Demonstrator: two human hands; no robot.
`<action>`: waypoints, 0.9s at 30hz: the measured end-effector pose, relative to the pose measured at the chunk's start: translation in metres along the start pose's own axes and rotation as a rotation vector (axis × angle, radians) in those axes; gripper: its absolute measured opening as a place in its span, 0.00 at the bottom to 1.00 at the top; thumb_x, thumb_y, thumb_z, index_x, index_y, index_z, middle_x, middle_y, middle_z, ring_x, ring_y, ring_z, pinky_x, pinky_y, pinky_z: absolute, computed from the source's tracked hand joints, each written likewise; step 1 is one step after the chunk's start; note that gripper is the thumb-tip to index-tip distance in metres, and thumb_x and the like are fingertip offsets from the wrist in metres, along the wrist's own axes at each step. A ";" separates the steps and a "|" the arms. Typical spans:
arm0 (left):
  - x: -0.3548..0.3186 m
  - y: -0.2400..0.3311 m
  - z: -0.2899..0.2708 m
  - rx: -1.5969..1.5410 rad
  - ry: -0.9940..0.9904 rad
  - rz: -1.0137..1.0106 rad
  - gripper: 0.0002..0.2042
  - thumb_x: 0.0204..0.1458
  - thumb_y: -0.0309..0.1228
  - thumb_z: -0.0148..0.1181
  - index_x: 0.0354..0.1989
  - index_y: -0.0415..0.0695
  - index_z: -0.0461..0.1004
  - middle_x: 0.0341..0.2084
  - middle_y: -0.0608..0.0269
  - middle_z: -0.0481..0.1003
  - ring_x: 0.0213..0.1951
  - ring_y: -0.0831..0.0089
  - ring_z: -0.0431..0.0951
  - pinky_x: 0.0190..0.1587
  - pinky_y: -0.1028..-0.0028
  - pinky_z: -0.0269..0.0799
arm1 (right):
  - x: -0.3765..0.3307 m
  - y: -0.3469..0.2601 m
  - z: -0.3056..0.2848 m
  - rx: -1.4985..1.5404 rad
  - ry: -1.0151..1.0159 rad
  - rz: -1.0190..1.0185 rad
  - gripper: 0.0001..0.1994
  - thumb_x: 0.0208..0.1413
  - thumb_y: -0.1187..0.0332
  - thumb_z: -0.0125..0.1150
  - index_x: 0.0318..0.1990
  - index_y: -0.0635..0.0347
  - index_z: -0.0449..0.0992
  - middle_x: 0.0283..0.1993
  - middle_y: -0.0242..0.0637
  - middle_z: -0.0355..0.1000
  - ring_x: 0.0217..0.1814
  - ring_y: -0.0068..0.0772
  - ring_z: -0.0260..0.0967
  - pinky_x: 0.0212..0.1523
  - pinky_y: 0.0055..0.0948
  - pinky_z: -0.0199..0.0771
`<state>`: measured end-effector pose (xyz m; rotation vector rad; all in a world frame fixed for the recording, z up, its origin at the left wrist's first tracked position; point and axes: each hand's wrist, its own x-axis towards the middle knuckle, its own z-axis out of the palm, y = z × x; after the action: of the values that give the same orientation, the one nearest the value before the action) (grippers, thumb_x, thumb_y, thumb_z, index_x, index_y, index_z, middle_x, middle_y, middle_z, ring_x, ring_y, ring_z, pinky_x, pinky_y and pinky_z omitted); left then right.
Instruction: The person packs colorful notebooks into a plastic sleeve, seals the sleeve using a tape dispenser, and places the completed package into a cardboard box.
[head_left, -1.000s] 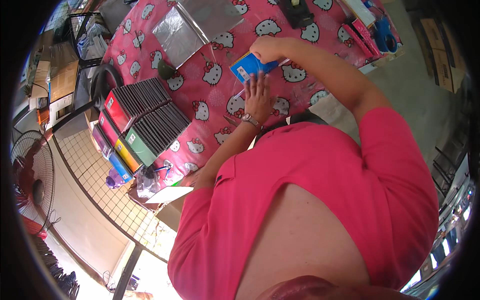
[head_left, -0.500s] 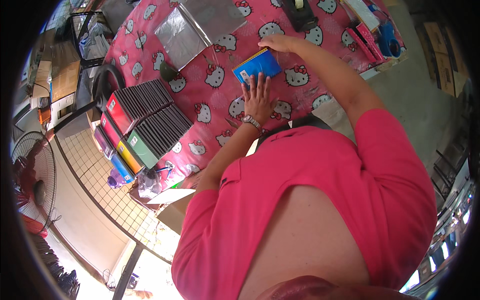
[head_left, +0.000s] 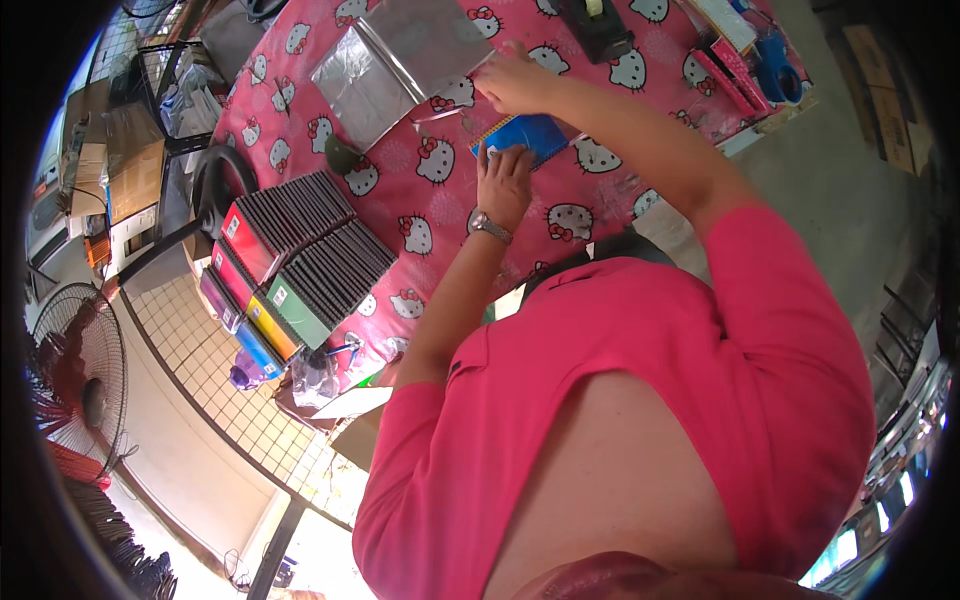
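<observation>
A small blue spiral notebook (head_left: 535, 136) with a yellow coil along its far edge lies on the table. My left hand (head_left: 507, 182) is at its near left corner, fingers bent and closed on the edge. Past the notebook's far edge is my right hand (head_left: 512, 82), its fingers curled together; what they hold, if anything, is hidden. Just left of that hand lie clear plastic sheets (head_left: 365, 90). A thin shiny strip (head_left: 440, 116) shows between the sheets and the notebook. My right forearm passes over the notebook's right side.
Stacks of spiral notebooks (head_left: 335, 255) in several colours stand at the left. A dark green object (head_left: 343, 155) lies by the sheets. A black tape dispenser (head_left: 597, 32) is at the back, with pink boxes (head_left: 735, 75) and a blue tape roll (head_left: 778, 70) at the right.
My right hand has moved left from the notebook's far right corner toward the plastic sheets. The spread fingers of my left hand have drawn in and bent at the notebook's near left corner.
</observation>
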<state>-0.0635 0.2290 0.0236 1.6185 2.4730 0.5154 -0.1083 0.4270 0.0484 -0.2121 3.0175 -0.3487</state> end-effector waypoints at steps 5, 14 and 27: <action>0.025 -0.005 -0.004 0.069 0.458 -0.172 0.24 0.38 0.26 0.55 0.49 0.42 0.64 0.50 0.55 0.66 0.59 0.51 0.58 0.63 0.45 0.43 | -0.078 -0.031 0.018 -0.081 0.407 -0.023 0.13 0.51 0.68 0.50 0.45 0.50 0.72 0.38 0.26 0.71 0.52 0.23 0.63 0.60 0.45 0.46; -0.007 -0.016 -0.065 0.396 -0.064 -0.075 0.16 0.39 0.33 0.60 0.39 0.43 0.71 0.37 0.60 0.69 0.44 0.62 0.69 0.53 0.60 0.61 | -0.096 -0.044 0.054 -0.187 0.542 0.072 0.11 0.49 0.63 0.51 0.40 0.48 0.75 0.48 0.25 0.67 0.57 0.24 0.58 0.62 0.42 0.44; 0.031 -0.004 -0.010 0.131 0.121 -0.256 0.15 0.43 0.28 0.55 0.41 0.39 0.73 0.37 0.54 0.70 0.43 0.57 0.69 0.46 0.63 0.68 | -0.163 -0.036 0.013 0.158 0.442 0.374 0.11 0.48 0.61 0.56 0.37 0.52 0.76 0.57 0.38 0.63 0.62 0.40 0.54 0.65 0.55 0.38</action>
<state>-0.0827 0.2534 0.0331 1.3164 2.8033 0.4352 0.0587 0.4133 0.0569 0.5000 3.3254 -0.6678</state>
